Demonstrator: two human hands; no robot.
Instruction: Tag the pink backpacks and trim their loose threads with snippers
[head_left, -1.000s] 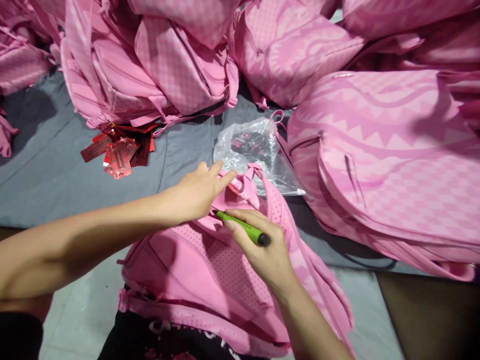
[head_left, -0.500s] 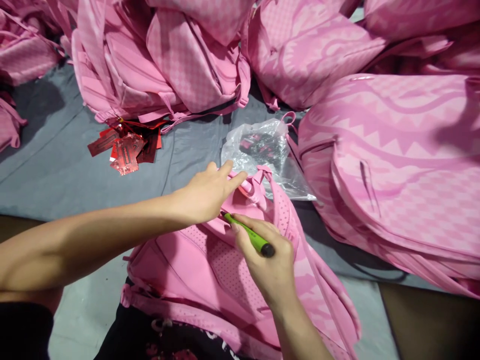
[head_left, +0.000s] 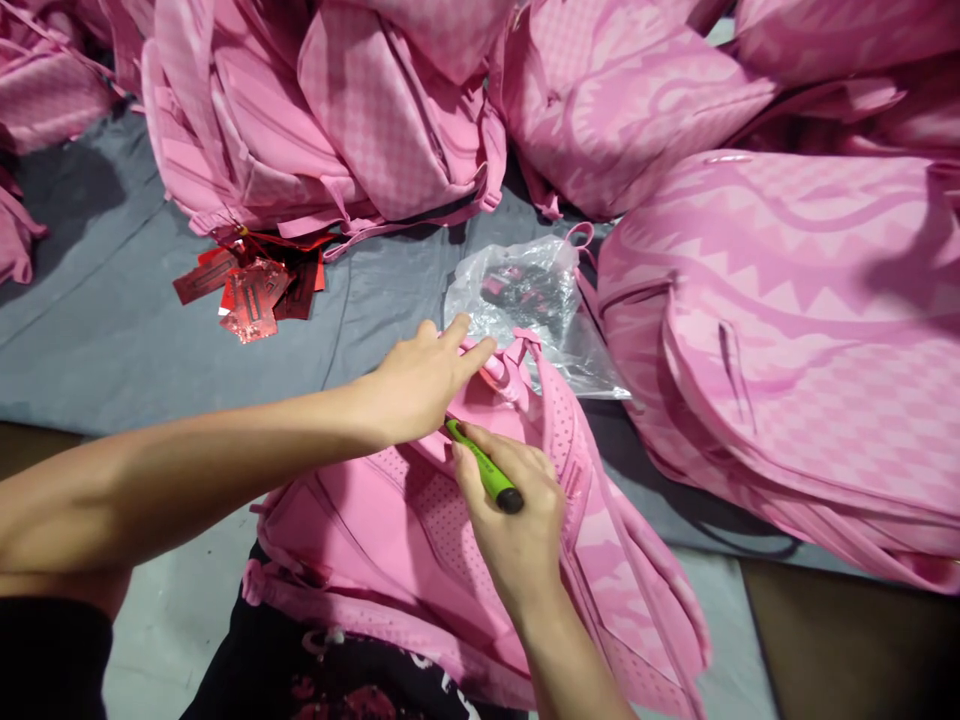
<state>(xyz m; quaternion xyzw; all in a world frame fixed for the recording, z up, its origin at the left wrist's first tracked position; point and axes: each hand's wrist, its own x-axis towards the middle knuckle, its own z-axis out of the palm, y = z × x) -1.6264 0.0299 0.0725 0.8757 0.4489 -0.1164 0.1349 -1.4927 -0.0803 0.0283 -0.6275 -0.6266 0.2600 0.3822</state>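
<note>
A pink backpack (head_left: 360, 515) lies across my lap, its dotted back panel and straps facing up. My left hand (head_left: 424, 385) grips it at the top edge beside the carry handle, some fingers spread and the thumb hidden. In my right hand (head_left: 514, 510) is a green marker pen (head_left: 480, 462) with a black end. Its tip points at the upper back of the bag, just under my left hand; whether it touches the fabric is hidden.
Beyond the bag, a clear plastic bag (head_left: 525, 300) with dark contents lies on the grey cloth (head_left: 375, 300). Red tags (head_left: 255, 295) lie at the left. Pink backpacks are piled along the back, and a large pink backpack (head_left: 810, 330) stands close at the right.
My right hand and the marker have shifted slightly left and up along the bag. The left hand keeps almost the same place.
</note>
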